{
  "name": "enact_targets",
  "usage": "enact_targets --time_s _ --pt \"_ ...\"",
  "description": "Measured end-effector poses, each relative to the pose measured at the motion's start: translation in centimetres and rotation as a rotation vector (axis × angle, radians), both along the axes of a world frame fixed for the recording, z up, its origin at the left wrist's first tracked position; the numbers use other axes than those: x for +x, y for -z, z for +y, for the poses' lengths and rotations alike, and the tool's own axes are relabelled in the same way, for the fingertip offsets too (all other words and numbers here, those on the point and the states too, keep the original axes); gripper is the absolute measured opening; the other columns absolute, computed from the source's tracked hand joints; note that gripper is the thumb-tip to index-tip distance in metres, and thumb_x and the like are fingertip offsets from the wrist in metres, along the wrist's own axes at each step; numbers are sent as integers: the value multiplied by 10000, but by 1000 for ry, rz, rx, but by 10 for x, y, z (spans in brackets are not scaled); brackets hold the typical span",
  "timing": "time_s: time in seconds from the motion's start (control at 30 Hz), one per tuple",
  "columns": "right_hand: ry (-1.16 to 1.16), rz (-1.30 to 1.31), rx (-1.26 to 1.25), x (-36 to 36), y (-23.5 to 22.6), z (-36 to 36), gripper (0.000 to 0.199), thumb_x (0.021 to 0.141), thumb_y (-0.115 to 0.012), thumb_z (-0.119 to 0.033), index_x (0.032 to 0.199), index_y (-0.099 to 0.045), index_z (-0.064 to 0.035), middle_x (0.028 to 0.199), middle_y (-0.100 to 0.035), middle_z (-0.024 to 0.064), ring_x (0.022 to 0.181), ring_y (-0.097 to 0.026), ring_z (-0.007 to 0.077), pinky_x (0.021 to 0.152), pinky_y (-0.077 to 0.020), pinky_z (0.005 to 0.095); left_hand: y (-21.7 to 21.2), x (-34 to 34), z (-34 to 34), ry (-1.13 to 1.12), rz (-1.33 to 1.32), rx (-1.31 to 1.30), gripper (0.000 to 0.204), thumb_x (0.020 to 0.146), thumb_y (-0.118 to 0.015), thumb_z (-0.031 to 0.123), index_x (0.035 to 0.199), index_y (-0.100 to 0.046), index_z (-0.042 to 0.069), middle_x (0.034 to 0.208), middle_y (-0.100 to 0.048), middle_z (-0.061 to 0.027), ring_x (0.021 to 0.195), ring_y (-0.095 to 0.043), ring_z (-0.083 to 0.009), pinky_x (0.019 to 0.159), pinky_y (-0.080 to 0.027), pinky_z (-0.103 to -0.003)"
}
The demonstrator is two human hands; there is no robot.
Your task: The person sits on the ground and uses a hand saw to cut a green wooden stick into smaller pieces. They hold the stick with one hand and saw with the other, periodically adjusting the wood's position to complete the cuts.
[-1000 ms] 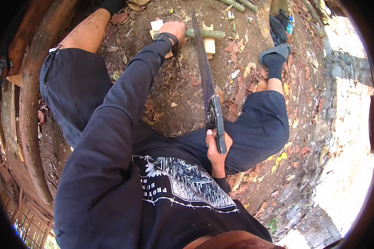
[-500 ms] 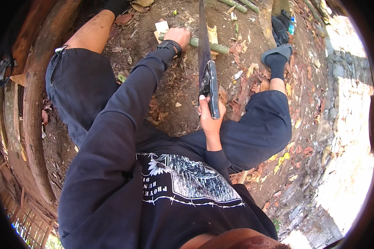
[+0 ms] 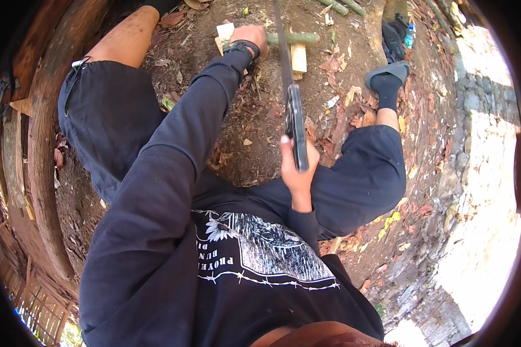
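Note:
My left hand [image 3: 250, 39] is closed round a green stick [image 3: 304, 39] near the top of the picture. The stick lies level across small pale wood pieces, one under its right part, a wood block [image 3: 298, 58], and another pale piece [image 3: 226, 32] beside my hand. In my right hand [image 3: 300, 168] I grip the black handle of a handsaw [image 3: 287, 63]. Its long dark blade points away from me and crosses the stick just right of my left hand. Whether its teeth touch the stick I cannot tell.
My legs are spread on either side, with a grey sandal [image 3: 388, 76] on the right foot. A log [image 3: 43, 173] runs along the left. Cut green sticks [image 3: 336, 7], a dark bag [image 3: 392, 40] and a bottle [image 3: 410, 37] lie farther off. Dry leaves litter the soil.
The stick has turned from slanting to level, its right end rising. My left hand has shifted slightly away from me. The saw and my right hand have moved a little toward me.

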State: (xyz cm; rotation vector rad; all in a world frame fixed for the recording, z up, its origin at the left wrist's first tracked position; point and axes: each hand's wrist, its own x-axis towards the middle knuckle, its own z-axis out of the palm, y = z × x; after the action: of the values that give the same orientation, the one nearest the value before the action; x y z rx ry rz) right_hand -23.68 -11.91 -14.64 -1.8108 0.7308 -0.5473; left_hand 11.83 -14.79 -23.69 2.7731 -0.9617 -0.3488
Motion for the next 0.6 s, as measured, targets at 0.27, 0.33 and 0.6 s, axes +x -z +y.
enact_targets --time_s 0.27,0.33,0.6 --pt "98 -53 294 -65 16 2 207 980 -764 -41 825 -633 -3 653 -561 -19 583 -501 59 548 -400 284 7 -6 17 205 -130 -44 299 886 -798 351 1044 -838 100 964 -805 -204 937 -798 -371 872 -644 -482" --pt "126 -127 438 -23 22 -15 247 985 -777 -62 800 -619 -19 656 -577 -26 575 -514 62 540 -404 287 5 -5 13 213 -138 -42 299 888 -798 358 1034 -840 101 967 -806 -204 932 -798 -370 870 -645 -476" --pt "55 -77 331 -4 30 -10 217 994 -778 -76 837 -640 -18 687 -596 -37 596 -519 42 547 -411 283 11 -6 17 200 -134 16 247 831 -806 318 987 -845 130 961 -816 -182 889 -807 -350 823 -653 -470"
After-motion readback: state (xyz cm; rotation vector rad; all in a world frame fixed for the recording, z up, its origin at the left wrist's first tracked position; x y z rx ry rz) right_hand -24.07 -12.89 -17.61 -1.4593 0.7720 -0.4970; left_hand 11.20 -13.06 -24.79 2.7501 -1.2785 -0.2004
